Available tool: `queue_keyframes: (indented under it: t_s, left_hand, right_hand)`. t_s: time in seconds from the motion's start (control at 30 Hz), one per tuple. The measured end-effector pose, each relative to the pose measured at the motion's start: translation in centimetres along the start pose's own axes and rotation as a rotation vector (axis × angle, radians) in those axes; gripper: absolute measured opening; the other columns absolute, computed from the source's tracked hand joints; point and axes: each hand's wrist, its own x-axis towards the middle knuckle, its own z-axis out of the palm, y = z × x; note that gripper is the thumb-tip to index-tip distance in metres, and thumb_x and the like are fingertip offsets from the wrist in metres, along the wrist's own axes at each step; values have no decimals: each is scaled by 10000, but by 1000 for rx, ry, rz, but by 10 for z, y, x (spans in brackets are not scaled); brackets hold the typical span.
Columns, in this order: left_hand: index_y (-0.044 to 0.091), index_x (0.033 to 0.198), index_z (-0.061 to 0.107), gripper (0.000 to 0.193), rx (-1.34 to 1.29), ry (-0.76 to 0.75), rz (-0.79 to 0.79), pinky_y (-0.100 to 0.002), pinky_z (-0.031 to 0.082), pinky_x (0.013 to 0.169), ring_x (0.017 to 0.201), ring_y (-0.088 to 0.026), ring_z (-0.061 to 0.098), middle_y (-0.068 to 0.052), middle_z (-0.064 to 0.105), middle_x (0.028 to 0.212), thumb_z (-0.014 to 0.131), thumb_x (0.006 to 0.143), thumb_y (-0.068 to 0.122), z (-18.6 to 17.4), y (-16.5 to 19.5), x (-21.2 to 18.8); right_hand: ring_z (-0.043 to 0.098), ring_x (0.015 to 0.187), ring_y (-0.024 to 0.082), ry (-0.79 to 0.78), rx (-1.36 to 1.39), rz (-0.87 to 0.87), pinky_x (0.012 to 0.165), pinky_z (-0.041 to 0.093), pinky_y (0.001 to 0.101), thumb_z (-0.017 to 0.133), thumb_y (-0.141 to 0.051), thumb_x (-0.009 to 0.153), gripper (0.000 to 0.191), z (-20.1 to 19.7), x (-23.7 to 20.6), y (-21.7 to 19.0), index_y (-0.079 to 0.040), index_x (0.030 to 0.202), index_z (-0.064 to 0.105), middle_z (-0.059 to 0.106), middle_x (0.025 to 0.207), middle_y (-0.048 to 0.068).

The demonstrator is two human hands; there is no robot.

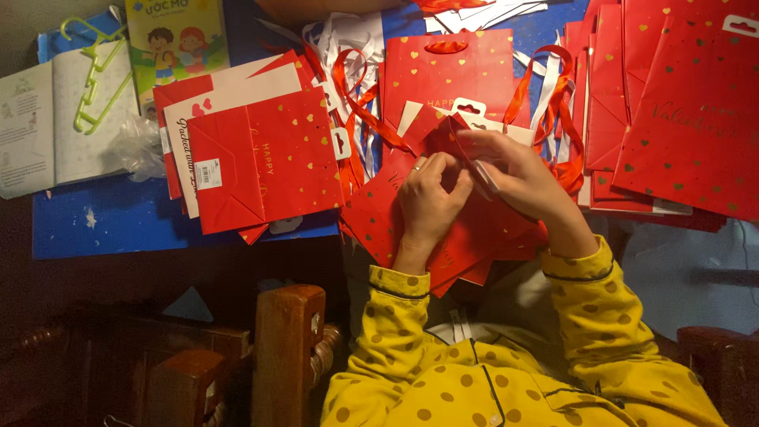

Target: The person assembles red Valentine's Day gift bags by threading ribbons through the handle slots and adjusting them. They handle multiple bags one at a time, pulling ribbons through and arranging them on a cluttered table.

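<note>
Both my hands meet over a flat red paper gift bag (pixel 379 209) with small gold hearts, lying in front of me. My left hand (pixel 431 198), a ring on one finger, pinches a folded red edge of the bag near its top. My right hand (pixel 518 178) grips the same bag's upper flap, with a white card tag between its fingers. Red ribbon handles (pixel 360 99) curl just beyond my hands. My sleeves are yellow with brown dots.
A pile of finished red bags (pixel 265 162) lies at the left, and another stack (pixel 688 111) at the right. One more red bag (pixel 447 67) lies behind my hands. An open book (pixel 55 119), a green hanger (pixel 99 75) and a wooden chair back (pixel 288 348) are at the left.
</note>
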Motion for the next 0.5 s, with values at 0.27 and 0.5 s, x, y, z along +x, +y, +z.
queue_keyframes:
  t_s: [0.27, 0.5]
  left_hand:
    - [77, 853, 593, 139, -137, -7, 23, -399, 519, 723, 799, -278, 638, -65, 641, 820, 688, 868, 177, -11, 7, 0]
    - [77, 837, 585, 114, -147, 10, 28, -393, 502, 665, 719, -272, 610, -78, 598, 768, 667, 868, 151, -11, 5, -5]
  right_hand:
    - [557, 734, 33, -20, 40, 96, 618, 464, 214, 651, -138, 1006, 262, -5, -3, 10, 22, 1213, 659, 630, 882, -14]
    - [648, 822, 29, 122, 33, -3, 716, 527, 211, 652, -53, 987, 154, -6, -1, 17, 27, 1106, 708, 718, 956, 19]
